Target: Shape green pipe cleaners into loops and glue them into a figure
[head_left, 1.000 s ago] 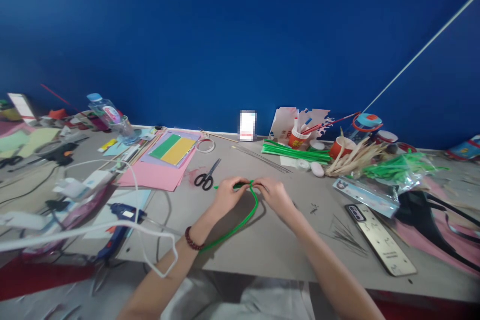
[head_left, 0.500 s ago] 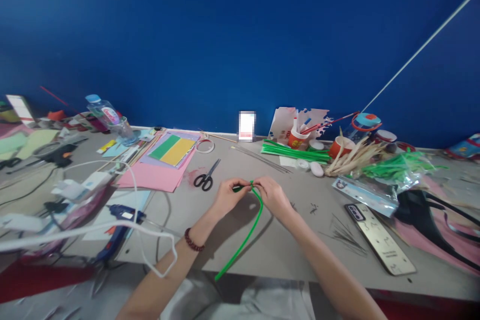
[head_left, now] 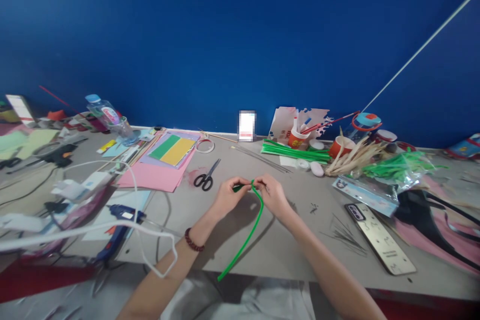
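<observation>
Between my two hands, above the grey table, is a green pipe cleaner (head_left: 248, 238), bent near its top with one long tail curving down toward the table's front edge. My left hand (head_left: 229, 196) is closed in a pinch on its left part, and some green shows under the fingers. Opposite it, my right hand (head_left: 270, 194) pinches at the bend with thumb and fingertips. Exactly how the green strand is looped at the fingertips is too small to tell. Black-handled scissors (head_left: 204, 180) lie to the left of my left hand.
A bundle of green pipe cleaners (head_left: 292, 150) lies behind my hands, beside a red cup of pens (head_left: 298, 139). A phone (head_left: 382, 240) and dark wires (head_left: 347, 236) are at right. Coloured sheets (head_left: 152, 176), a blue glue gun (head_left: 122, 225) and white cables (head_left: 93, 234) spread across the left.
My right hand's fingers have shifted slightly at the bend. The tail's lower end has swung a little to the right. My left hand stays nearly in place.
</observation>
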### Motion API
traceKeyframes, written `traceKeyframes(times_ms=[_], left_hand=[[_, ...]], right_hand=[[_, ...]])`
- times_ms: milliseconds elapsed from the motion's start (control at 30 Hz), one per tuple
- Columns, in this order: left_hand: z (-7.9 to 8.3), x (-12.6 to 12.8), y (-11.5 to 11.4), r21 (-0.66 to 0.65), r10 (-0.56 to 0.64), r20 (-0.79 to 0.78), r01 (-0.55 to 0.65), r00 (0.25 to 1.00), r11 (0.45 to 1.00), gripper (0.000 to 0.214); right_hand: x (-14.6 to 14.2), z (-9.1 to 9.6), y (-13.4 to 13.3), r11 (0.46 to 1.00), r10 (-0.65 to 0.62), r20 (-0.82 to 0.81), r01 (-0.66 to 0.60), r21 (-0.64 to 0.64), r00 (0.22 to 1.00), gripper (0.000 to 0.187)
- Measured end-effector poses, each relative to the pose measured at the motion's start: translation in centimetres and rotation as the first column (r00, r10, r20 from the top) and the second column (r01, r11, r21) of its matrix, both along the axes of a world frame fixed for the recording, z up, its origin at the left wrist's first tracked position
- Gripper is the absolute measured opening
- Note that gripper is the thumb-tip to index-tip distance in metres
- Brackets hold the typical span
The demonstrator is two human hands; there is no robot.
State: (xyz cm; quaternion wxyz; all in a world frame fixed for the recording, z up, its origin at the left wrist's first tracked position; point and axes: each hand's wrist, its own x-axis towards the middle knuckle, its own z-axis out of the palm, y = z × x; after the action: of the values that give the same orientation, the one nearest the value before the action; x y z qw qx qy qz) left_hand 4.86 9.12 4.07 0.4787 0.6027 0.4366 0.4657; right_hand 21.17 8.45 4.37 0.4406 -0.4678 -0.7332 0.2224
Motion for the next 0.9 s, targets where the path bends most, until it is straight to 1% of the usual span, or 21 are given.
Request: traceKeyframes(times_ms=[67,100,167,233,333,400,467,567,667,733,800,900], left_hand=[[-0.2,0.0,0.2,-0.056,-0.005,0.071,0.009,0.997,0.998,0.018],[-0.2,0.0,0.3,-0.090,-0.007,0.118,0.017,0.993,0.996,0.021],[-0.1,0.0,0.4,-0.143,0.000,0.211,0.031,0.977,0.989,0.025],[0.2,0.0,0.3,-0.165,0.002,0.275,0.045,0.961,0.985,0.028],[0.3,0.1,0.3,-0.169,-0.010,0.330,0.069,0.944,0.983,0.028],[0.2,0.2,0.2,-0.157,-0.019,0.350,0.079,0.937,0.984,0.027],[0.0,0.2,0.2,-0.121,-0.013,0.345,0.058,0.939,0.991,0.024],[-0.1,0.2,0.1,-0.029,0.013,0.265,-0.005,0.964,1.000,0.020],[0.2,0.1,-0.2,0.126,0.011,0.089,-0.022,0.996,0.992,0.010],[0.4,0.1,-0.5,0.244,0.030,-0.046,-0.018,0.998,0.970,0.007],[0.5,0.1,-0.7,0.331,0.072,-0.153,-0.017,0.986,0.943,0.009],[0.4,0.2,-1.0,0.418,0.101,-0.245,0.011,0.964,0.908,0.006]], right_hand=[[-0.1,0.2,-0.1,0.999,-0.004,-0.083,0.001,-0.034,0.997,0.018],[-0.2,0.3,-0.2,0.998,-0.007,-0.150,-0.003,-0.066,0.989,0.017],[-0.3,0.4,-0.3,0.988,-0.020,-0.310,-0.029,-0.153,0.951,0.020],[-0.3,0.6,-0.3,0.967,-0.028,-0.433,-0.085,-0.240,0.901,0.027],[-0.3,0.8,-0.2,0.933,-0.037,-0.509,-0.153,-0.327,0.860,0.029],[-0.2,0.8,-0.1,0.914,-0.063,-0.542,-0.170,-0.369,0.838,0.028],[-0.2,0.7,0.0,0.900,-0.094,-0.562,-0.171,-0.400,0.822,0.029],[-0.3,0.4,0.1,0.897,-0.104,-0.556,-0.163,-0.411,0.825,0.029],[-0.4,0.1,0.1,0.916,-0.084,-0.551,-0.154,-0.372,0.830,0.029],[-0.5,0.0,0.0,0.938,-0.076,-0.532,-0.121,-0.325,0.843,0.026],[-0.6,0.2,-0.2,0.959,-0.066,-0.481,-0.077,-0.272,0.874,0.021],[-0.6,0.5,-0.5,0.979,-0.059,-0.391,-0.022,-0.200,0.919,0.016]])
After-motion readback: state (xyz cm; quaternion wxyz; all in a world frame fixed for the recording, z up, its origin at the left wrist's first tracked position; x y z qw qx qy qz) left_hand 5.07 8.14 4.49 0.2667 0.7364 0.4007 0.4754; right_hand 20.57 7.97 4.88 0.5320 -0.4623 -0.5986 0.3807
